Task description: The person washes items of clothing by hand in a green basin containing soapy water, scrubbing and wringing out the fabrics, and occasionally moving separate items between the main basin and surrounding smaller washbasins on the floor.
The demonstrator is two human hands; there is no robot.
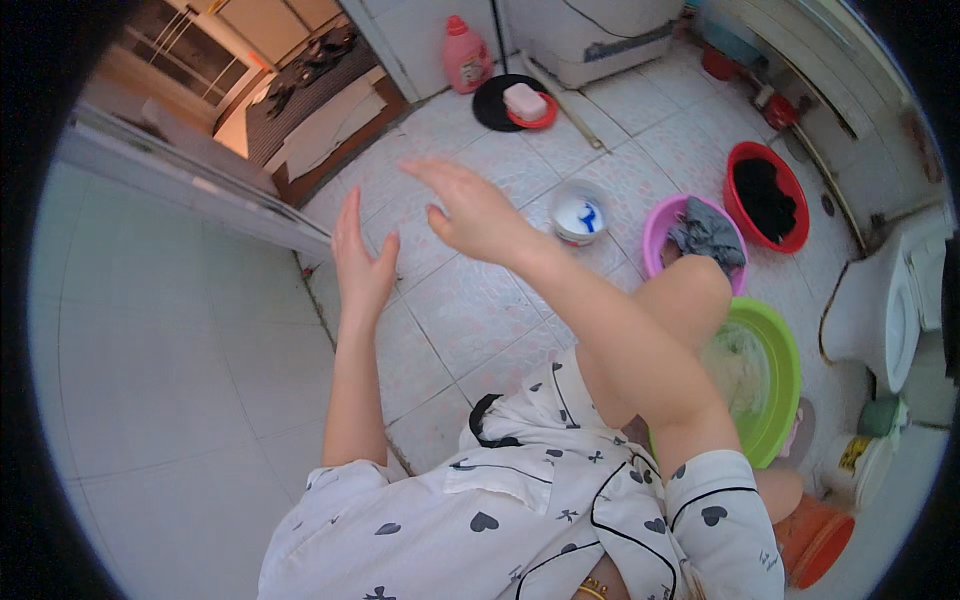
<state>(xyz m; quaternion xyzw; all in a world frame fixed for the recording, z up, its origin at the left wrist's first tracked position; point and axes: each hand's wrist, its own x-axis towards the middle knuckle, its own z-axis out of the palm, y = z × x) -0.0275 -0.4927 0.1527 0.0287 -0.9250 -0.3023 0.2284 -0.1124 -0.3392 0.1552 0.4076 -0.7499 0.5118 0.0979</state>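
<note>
Both of my hands are raised over the tiled floor (480,300) with nothing in them. My left hand (364,259) points up the picture, thumb apart from the fingers. To its right, my right hand (469,206) reaches across, fingers extended and thumb apart; the hands do not touch. A small tub (579,214) with white contents and a blue item stands right of my right hand. Beyond my knees are a pink basin (652,232) with grey cloth (705,234) and a green basin (784,375) holding cloudy water and pale cloth.
A red basin (801,225) holds black cloth. Farther off are a pink bottle (466,60) and a soap bar (525,101) on a red dish. A toilet (874,307) and an orange bucket (825,544) stand at the right. A wall (165,337) and doorway flank the left.
</note>
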